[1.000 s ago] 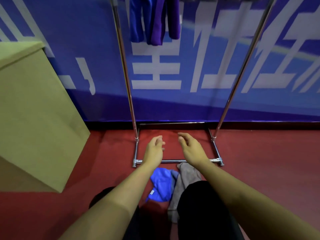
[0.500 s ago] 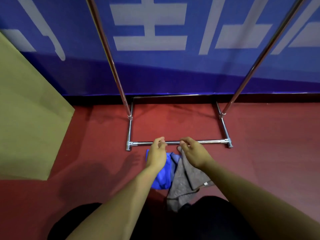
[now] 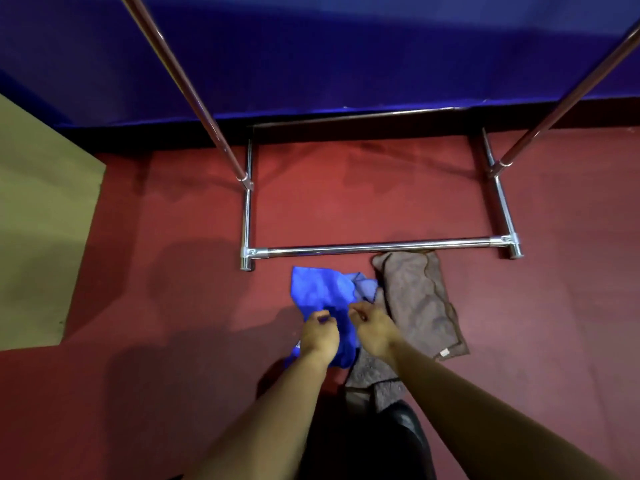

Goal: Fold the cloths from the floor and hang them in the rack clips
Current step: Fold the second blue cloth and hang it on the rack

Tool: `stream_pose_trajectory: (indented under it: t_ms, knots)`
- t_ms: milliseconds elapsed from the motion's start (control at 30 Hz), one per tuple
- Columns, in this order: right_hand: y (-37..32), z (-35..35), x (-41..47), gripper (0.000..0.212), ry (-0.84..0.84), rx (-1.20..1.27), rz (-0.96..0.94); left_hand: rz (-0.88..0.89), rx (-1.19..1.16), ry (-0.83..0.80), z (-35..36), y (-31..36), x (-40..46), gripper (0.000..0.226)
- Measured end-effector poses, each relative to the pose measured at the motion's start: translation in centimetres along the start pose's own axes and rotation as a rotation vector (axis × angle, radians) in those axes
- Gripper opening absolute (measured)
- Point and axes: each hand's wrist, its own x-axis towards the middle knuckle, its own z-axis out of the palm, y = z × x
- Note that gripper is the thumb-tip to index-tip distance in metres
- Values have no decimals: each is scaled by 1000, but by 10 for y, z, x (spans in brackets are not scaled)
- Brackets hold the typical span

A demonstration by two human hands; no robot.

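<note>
Both hands, left hand (image 3: 318,336) and right hand (image 3: 375,329), are pinching the limp blue cloth (image 3: 320,294), likely best taken by its corners, at 6 o'clock from the rack (image 3: 381,247).

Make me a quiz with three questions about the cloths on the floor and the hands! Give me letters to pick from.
1. Where does the grey cloth lie?
A. right of the blue cloth, by the rack bar
B. on the box
C. hanging from the rack

2. How many cloths are on the floor?
A. one
B. two
C. four

3. What are the hands doing?
A. resting flat on the floor
B. gripping the rack bar
C. left hand holding the blue cloth, right hand right beside it

Answers:
1 A: its far end reaches the rack's front bar, and the blue one lies to its left.
2 B: one blue and one grey show.
3 C: the left fingers curl on the blue cloth; what the right ones grip is hidden.
</note>
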Motion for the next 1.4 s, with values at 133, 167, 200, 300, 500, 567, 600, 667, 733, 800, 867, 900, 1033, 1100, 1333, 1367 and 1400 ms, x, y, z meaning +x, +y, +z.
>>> stream_pose_trajectory:
  t_ms: [133,167,200,300,500,567,600,667,733,800,867,900,1033,1100,1333,1367,1400]
  knots:
    - [26,32,29,29,-42,98,84,-1,70,-59,-2,18,-20,33]
    - [26,35,30,33,-33,99,91,-5,84,-64,-1,17,-18,35]
    - [28,36,31,37,-24,113,102,-2,86,-37,0,16,-16,38]
    - [28,33,30,30,-32,120,108,10,123,216,-1,15,-10,50]
    - [24,24,20,19,62,91,10,20,-35,159,-10,5,20,54]
    - [25,24,19,18,83,68,2,-27,-90,144,-10,3,24,32]
    - [26,24,19,17,96,55,9,-48,-93,160,-10,3,23,23]
    - [30,23,19,17,123,49,35,-94,-151,160,-10,7,17,16]
    - [35,22,20,19,121,84,67,-149,-189,79,-8,8,16,20]
    - [36,23,20,20,95,136,91,-158,-199,62,-7,8,15,27]
    - [36,23,20,18,102,165,75,-105,-149,109,-6,10,12,30]
    - [35,23,20,16,114,174,61,-68,-88,148,-7,11,10,32]
    - [32,21,18,11,167,232,41,137,-32,257,-17,18,-2,41]
    - [29,18,17,16,191,278,41,272,40,313,-25,21,-6,40]
    - [2,-17,-3,9,232,332,17,442,197,390,-59,52,-40,28]
    - [-3,-24,-9,11,250,279,-20,440,170,382,-62,56,-47,32]
    - [-8,-31,-16,15,268,240,-60,438,117,358,-66,61,-55,35]
